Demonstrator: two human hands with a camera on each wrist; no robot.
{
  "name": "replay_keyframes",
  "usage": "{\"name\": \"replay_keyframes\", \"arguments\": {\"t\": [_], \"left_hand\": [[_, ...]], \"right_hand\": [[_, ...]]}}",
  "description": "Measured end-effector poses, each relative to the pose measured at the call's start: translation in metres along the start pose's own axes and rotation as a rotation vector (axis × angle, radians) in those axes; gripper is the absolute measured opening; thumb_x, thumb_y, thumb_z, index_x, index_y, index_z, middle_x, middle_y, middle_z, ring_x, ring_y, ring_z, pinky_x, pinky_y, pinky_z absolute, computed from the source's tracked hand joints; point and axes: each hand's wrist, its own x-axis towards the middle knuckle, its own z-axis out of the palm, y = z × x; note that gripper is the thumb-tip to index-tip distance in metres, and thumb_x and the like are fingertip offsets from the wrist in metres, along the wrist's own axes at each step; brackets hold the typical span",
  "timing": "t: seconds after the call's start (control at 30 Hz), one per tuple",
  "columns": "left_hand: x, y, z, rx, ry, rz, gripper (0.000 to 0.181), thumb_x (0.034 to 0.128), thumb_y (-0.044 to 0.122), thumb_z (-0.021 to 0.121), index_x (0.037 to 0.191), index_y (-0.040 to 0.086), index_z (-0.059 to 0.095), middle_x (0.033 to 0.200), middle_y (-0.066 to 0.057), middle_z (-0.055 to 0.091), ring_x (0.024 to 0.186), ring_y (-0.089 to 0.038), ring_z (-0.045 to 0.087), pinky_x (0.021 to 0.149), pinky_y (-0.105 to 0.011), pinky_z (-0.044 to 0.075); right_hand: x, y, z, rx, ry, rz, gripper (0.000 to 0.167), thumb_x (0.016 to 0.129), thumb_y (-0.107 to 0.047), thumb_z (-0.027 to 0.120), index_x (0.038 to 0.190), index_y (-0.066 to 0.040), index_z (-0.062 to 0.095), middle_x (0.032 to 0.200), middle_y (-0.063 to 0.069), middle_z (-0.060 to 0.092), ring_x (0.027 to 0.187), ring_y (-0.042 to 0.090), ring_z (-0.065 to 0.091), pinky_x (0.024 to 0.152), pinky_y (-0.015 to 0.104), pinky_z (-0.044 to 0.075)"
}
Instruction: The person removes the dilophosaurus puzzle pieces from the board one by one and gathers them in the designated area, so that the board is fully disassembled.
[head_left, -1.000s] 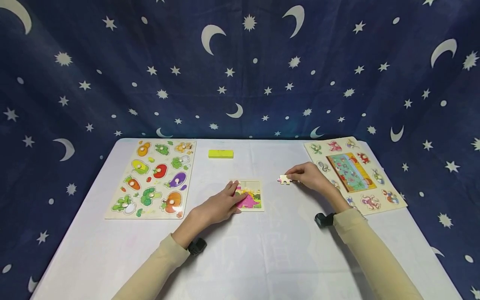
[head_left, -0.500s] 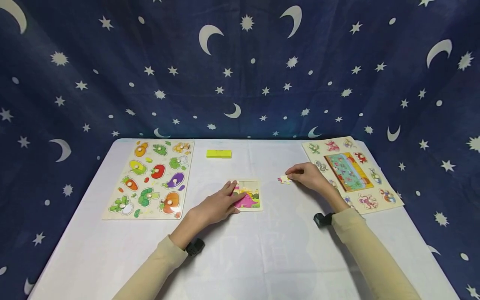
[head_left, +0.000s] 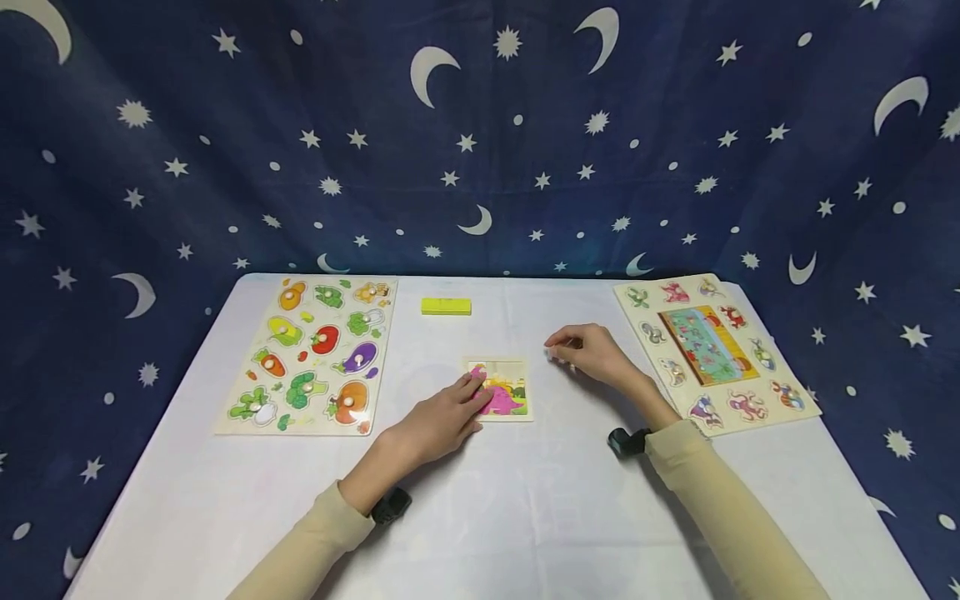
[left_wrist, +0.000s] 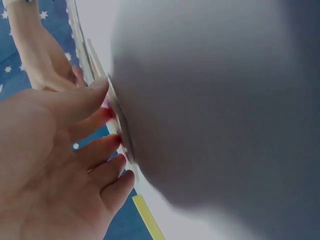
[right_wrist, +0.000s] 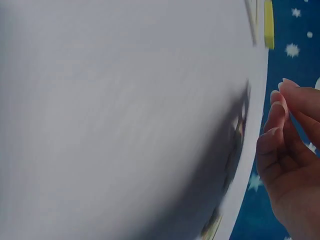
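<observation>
My left hand [head_left: 442, 421] rests on the left side of a small framed jigsaw puzzle [head_left: 517, 406], its fingers covering part of the pink dinosaur picture. In the left wrist view, the thumb and fingertips of the left hand [left_wrist: 55, 150] lie along the edge of the board, which is seen nearly side-on. To the right of the puzzle, my right hand [head_left: 596, 354] hovers above the white cloth. In the right wrist view, the right hand [right_wrist: 295, 145] has its fingers loosely bent and its tips close together. No piece shows between them.
A vegetable knob puzzle board [head_left: 311, 383] lies at the left. At the right, a sea-animal board [head_left: 701, 407] carries a smaller picture board [head_left: 705, 344]. A yellow block [head_left: 446, 307] sits near the back edge. A dark blue curtain [head_left: 480, 133] stands behind the table.
The jigsaw piece seen at my right fingertips is gone from there. The right hand has shifted slightly left. My left fingers have drawn down a little, uncovering more pink at the puzzle's upper left.
</observation>
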Motion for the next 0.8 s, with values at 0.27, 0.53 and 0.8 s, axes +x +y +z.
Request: {"name": "replay_keyframes", "arguments": {"t": [0.27,0.53,0.8], "left_hand": [[0.005,0.013,0.008,-0.002,-0.032,0.029,0.066,0.1055,0.033,0.059,0.157,-0.001,0.037,0.167,-0.016,0.032,0.156,-0.034,0.029,0.123,-0.046,0.034],[0.009,0.020,0.011,-0.007,-0.075,0.020,0.071,0.1063,0.040,0.055,0.159,-0.001,0.033,0.169,-0.016,0.026,0.158,-0.033,0.022,0.126,-0.045,0.027],[0.010,0.022,0.013,0.021,-0.087,-0.011,0.071,0.1059,0.043,0.055,0.160,0.002,0.033,0.168,-0.015,0.029,0.158,-0.032,0.021,0.126,-0.044,0.028]], "right_hand": [[0.009,-0.027,0.023,0.004,-0.072,-0.076,0.015,0.096,-0.016,0.072,0.108,-0.008,0.079,0.087,0.005,0.071,0.071,0.016,0.058,0.059,0.027,0.049],[0.016,-0.041,0.043,0.006,-0.128,-0.135,0.015,0.095,-0.016,0.073,0.107,-0.008,0.079,0.091,0.002,0.075,0.072,0.012,0.059,0.066,0.026,0.050],[0.023,-0.054,0.055,-0.022,-0.173,-0.158,0.016,0.095,-0.014,0.074,0.109,-0.007,0.079,0.094,0.002,0.076,0.078,0.012,0.060,0.074,0.026,0.051]]}}
